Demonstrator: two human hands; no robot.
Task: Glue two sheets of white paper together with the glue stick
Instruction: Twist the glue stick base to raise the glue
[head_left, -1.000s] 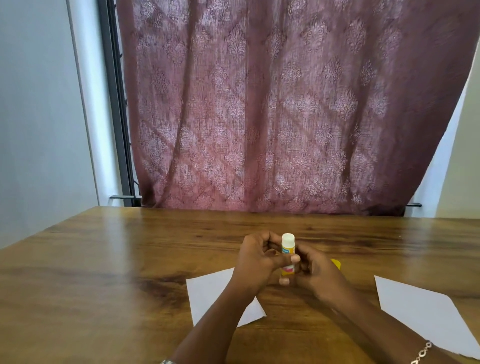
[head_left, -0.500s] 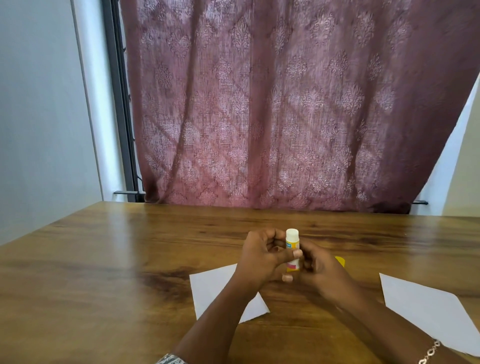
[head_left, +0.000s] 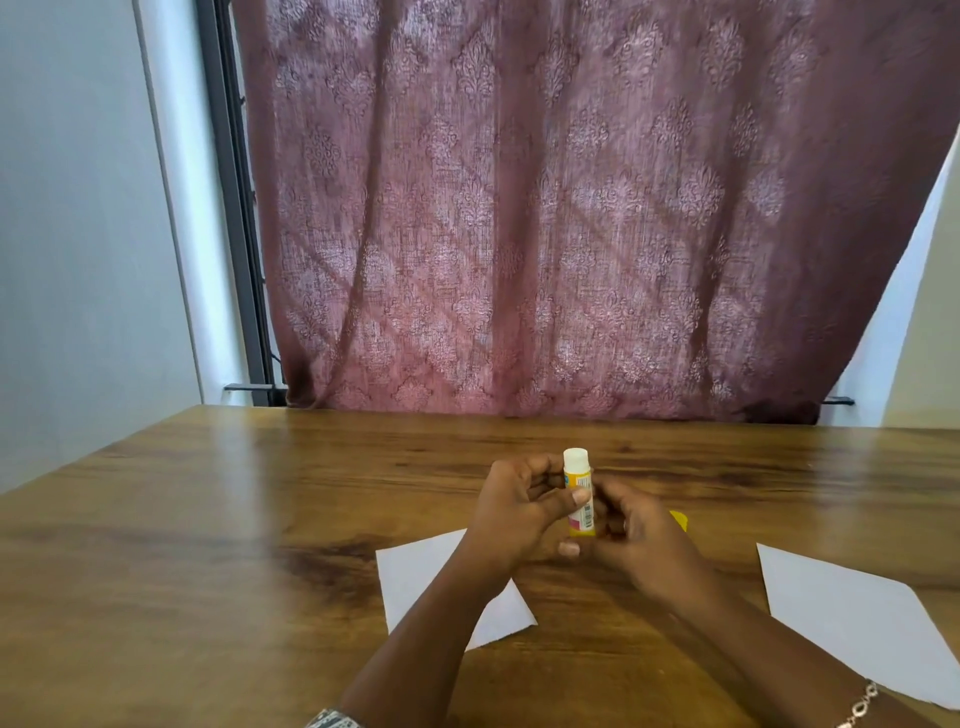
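A yellow glue stick (head_left: 578, 488) stands upright above the table with white glue showing at its top. My left hand (head_left: 519, 512) grips its middle, thumb across the label. My right hand (head_left: 641, 545) holds its lower end from the right. A yellow cap (head_left: 679, 519) peeks out behind my right hand; I cannot tell whether it lies on the table or is held. One white sheet (head_left: 415, 577) lies under my left forearm. A second white sheet (head_left: 852, 618) lies flat to the right, apart from the first.
The wooden table (head_left: 208, 545) stretches wide to the left and back. A dark red patterned curtain (head_left: 571, 208) hangs behind its far edge. A grey wall (head_left: 78, 234) stands to the left.
The view has tilted a little, so the hands sit slightly lower in the frame. Both hands stay on the glue stick, with small shifts of the fingers.
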